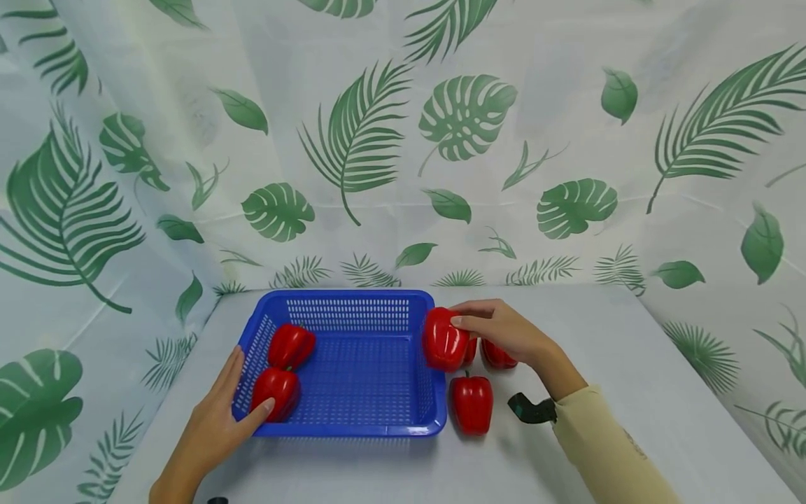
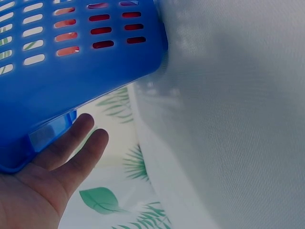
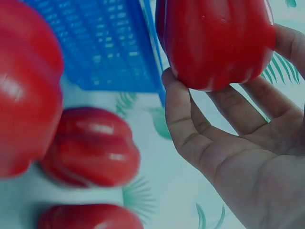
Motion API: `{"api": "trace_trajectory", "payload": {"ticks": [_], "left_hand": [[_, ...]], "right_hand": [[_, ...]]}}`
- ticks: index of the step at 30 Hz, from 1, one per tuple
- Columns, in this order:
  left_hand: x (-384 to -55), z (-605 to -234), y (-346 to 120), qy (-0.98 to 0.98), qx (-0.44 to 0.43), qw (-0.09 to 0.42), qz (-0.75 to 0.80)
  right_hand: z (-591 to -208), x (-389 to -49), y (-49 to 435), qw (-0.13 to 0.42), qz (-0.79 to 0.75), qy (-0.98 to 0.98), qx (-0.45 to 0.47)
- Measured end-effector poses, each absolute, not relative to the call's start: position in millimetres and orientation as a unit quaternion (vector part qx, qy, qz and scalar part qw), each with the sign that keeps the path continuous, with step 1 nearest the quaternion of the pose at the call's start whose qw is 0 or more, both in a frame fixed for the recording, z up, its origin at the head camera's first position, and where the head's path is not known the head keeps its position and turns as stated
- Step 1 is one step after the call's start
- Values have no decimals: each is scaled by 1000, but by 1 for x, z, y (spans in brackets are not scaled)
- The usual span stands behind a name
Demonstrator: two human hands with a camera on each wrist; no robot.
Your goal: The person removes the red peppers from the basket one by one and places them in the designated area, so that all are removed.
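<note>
Head view: we saw a blue basket (image 1: pixel 359 378) on a white counter (image 1: pixel 352 479), with a leaf-printed cloth (image 1: pixel 390 42) behind.
Right hand (image 1: pixel 504 329): its fingers and thumb gripped a red bell pepper (image 1: pixel 444 343), with the fingertips about its lower end in our right wrist view.
Held pepper: we found it off the counter at the basket's right rim, overlapping that rim from overhead; we could not tell whether they touched.
Left hand (image 1: pixel 214 413): its fingers lay nearly straight along the basket's outer left side, thumb reaching over the rim.
Inside the basket: we counted two, a far pepper (image 1: pixel 291 345) and a near pepper (image 1: pixel 277 393), both against the left side.
Right of the basket: we noted a front pepper (image 1: pixel 472 404), a rear pepper (image 1: pixel 499 355) and a half-hidden pepper (image 1: pixel 471 351).
Right cuff: a black fitting (image 1: pixel 534 409) jutted from the beige sleeve (image 1: pixel 611 444).
</note>
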State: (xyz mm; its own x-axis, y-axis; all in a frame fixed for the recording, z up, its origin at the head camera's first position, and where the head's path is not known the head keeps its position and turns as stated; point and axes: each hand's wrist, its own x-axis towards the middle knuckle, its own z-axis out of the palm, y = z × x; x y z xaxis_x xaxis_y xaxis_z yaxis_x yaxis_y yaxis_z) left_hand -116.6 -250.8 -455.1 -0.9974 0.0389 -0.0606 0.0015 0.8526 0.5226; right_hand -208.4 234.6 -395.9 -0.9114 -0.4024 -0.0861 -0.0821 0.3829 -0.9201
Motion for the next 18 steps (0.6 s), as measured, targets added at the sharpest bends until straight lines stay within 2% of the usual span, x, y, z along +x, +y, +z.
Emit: {"api": "trace_trajectory", "payload": {"ticks": [18], "left_hand": [[-115,-455,-252,960,20,16,279]], "right_hand": [[-404,-188,298,148,-539,814,-157]]}}
